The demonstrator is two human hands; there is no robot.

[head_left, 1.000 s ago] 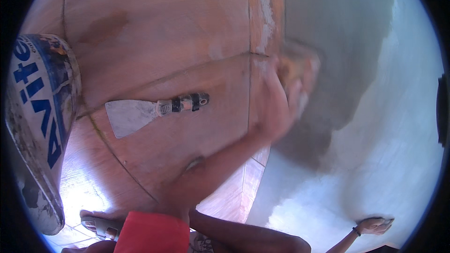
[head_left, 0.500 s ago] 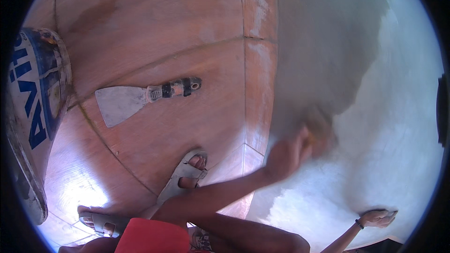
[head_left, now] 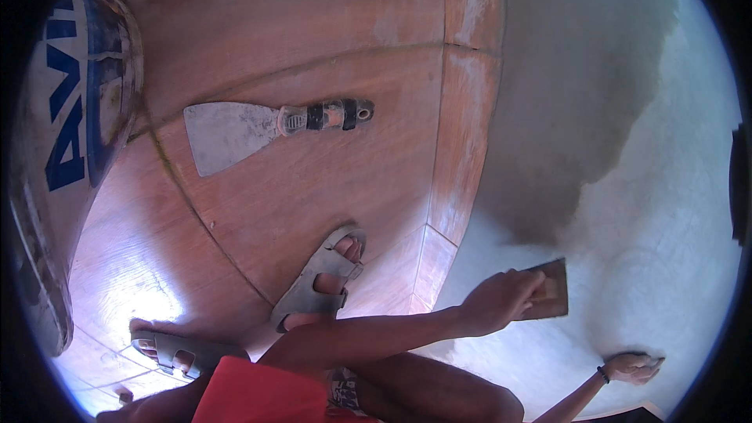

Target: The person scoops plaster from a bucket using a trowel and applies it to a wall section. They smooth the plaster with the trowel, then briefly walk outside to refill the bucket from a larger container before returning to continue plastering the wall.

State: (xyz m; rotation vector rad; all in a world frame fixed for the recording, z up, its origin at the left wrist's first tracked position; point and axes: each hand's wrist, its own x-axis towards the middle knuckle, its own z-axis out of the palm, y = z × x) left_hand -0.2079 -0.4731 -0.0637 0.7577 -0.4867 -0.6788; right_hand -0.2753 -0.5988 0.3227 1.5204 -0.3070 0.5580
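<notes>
My left hand (head_left: pixel 505 295) is closed around a brown hand float (head_left: pixel 558 298), a flat rectangular tool with a paler grip. The float is at the lower part of the pale wall, below the edge of a darker grey patch (head_left: pixel 572 94). Whether its face presses on the wall cannot be seen. At the lower right, my right hand (head_left: pixel 633 368), with a dark bracelet at the wrist, rests against the wall with fingers stretched out. A putty knife (head_left: pixel 274 129) with a wide, whitish blade and a black-and-orange handle lies on the floor, apart from both hands.
At the left edge stands a white-and-blue bucket (head_left: pixel 102 86), smeared with residue. Reddish-brown floor tiles (head_left: pixel 329 180) meet a tile skirting (head_left: pixel 462 125) along the wall's foot. My sandalled feet (head_left: pixel 325 278) and bent leg (head_left: pixel 439 388) are near the lower edge.
My left hand and the float have come down the picture and slightly right; the float is now sharp instead of blurred. My right hand stays put. The view has shifted, moving floor things up and right.
</notes>
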